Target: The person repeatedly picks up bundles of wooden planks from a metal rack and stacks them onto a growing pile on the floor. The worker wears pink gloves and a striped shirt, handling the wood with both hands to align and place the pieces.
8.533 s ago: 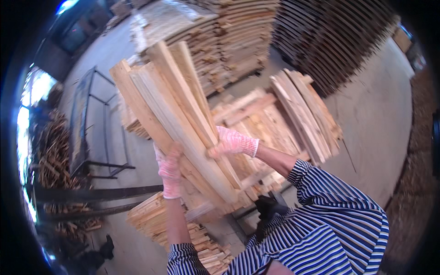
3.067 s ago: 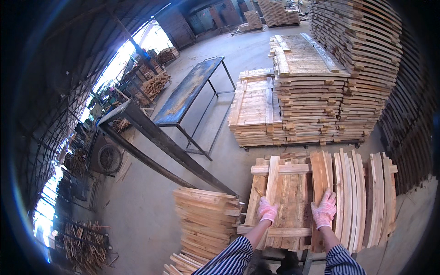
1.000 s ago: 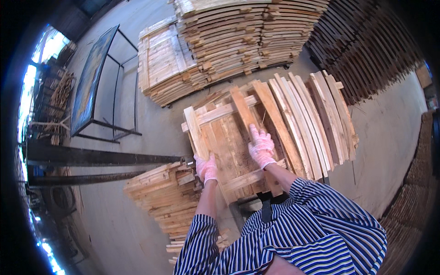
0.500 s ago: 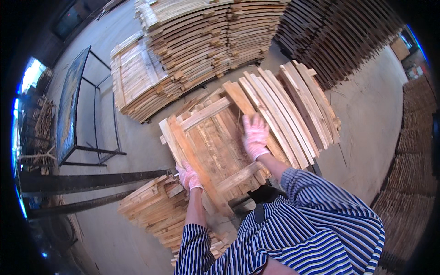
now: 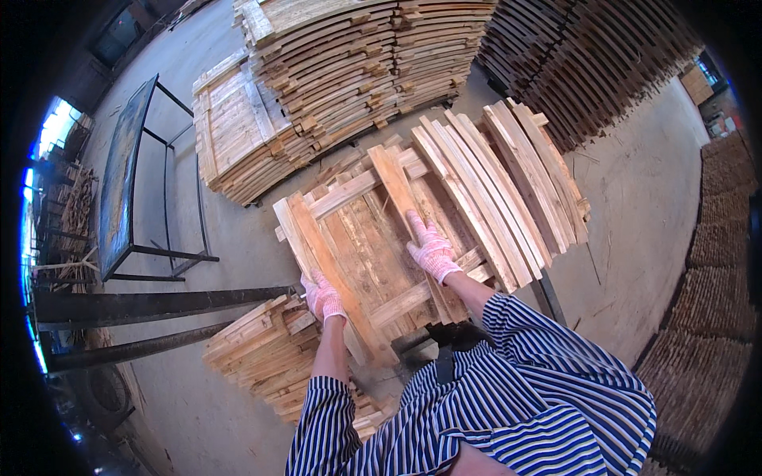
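Both my hands wear pale pink-and-white gloves. My left hand [image 5: 321, 298] is closed around the outer edge of the left plank [image 5: 327, 262], which lies across the end of a wooden frame with two rails. My right hand [image 5: 434, 254] grips another plank [image 5: 389, 176], its fingers along the plank's side; the grip underneath is hidden. This plank lies slanted across the rails, over the middle of the frame. Beneath the rails are rough brown boards [image 5: 359, 238]. To the right of my right hand, several loose planks [image 5: 470, 190] lie side by side on the same pile.
A stack of short wood pieces [image 5: 258, 341] stands at the lower left beside dark metal bars [image 5: 159, 308]. Tall stacks of wooden panels [image 5: 357, 71] rise beyond the work. A metal-framed table [image 5: 127, 182] is at far left, dark slatted stacks [image 5: 587, 63] at upper right.
My right hand has moved left, drawing the plank away from the row of loose planks onto the middle of the frame. My left hand has stayed at the left plank.
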Demonstrator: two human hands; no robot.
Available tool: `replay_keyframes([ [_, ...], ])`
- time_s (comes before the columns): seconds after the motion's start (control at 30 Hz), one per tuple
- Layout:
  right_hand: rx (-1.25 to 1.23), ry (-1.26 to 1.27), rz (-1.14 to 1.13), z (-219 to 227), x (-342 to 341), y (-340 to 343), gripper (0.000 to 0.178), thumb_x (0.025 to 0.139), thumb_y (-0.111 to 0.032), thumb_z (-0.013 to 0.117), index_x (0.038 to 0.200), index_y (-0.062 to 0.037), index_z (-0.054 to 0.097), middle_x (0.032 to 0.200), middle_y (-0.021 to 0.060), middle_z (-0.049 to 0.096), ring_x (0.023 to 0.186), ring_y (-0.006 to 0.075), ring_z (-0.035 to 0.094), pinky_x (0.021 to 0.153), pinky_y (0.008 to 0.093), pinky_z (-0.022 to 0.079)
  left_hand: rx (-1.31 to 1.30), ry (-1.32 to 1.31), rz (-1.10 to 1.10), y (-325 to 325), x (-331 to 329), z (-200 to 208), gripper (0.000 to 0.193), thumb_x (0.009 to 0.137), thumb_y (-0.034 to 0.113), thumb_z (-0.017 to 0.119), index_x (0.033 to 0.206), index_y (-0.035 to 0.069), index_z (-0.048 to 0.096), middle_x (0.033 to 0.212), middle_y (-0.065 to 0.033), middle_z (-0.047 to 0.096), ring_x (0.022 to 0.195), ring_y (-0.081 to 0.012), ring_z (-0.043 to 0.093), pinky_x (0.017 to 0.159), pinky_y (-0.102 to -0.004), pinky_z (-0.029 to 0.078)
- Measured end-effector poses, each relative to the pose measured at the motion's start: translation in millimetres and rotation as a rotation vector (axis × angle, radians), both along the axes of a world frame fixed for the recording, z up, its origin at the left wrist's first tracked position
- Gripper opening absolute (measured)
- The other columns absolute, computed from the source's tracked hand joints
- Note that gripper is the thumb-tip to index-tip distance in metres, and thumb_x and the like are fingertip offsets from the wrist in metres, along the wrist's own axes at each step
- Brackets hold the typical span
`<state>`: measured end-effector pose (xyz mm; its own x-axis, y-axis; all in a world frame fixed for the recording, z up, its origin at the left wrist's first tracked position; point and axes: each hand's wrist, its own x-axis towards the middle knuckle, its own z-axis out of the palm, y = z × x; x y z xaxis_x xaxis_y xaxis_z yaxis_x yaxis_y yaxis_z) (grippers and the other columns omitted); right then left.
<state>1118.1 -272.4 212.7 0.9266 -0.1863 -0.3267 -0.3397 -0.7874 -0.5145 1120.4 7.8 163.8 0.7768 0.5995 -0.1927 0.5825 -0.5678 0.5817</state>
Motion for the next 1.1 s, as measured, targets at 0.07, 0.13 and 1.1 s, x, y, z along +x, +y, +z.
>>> replay_keyframes([
  [0.07, 0.013, -0.028, -0.013, -5, 0, 8, 0.086, 0.088, -0.027, 0.064, 0.162, -0.034, 0.02, 0.156, 0.033, 0.034, 0.128, 0.0455, 0.056, 0.107, 0.0481, 0.048, -0.011, 0.001, 0.008, 5, -4, 1, 0.071, 0.103, 0.063, 0.034, 0.146, 0.008, 0.047, 0.118, -0.0303, 0.067, 0.106, -0.0495, 0.064, 0.087, -0.0536, 0.051],
  [0.13, 0.033, -0.028, -0.039, -9, -2, 26, 0.085, 0.089, -0.028, 0.064, 0.162, -0.0342, 0.021, 0.157, 0.0322, 0.034, 0.127, 0.0456, 0.056, 0.107, 0.0472, 0.048, -0.013, 0.024, 0.005, 5, -6, 2, 0.071, 0.103, 0.063, 0.034, 0.146, 0.008, 0.047, 0.119, -0.0302, 0.067, 0.107, -0.0493, 0.064, 0.088, -0.0535, 0.051],
  [1.1, -0.384, -0.215, 0.095, 52, 16, -95, 0.087, 0.074, -0.033, 0.083, 0.15, -0.0207, 0.043, 0.147, 0.0237, 0.042, 0.133, 0.0432, 0.045, 0.107, 0.0538, 0.041, -0.05, -0.046, -0.035, 0, -6, -5, 0.069, 0.107, 0.053, 0.035, 0.149, -0.001, 0.04, 0.137, -0.0303, 0.057, 0.123, -0.0469, 0.057, 0.101, -0.0476, 0.047],
])
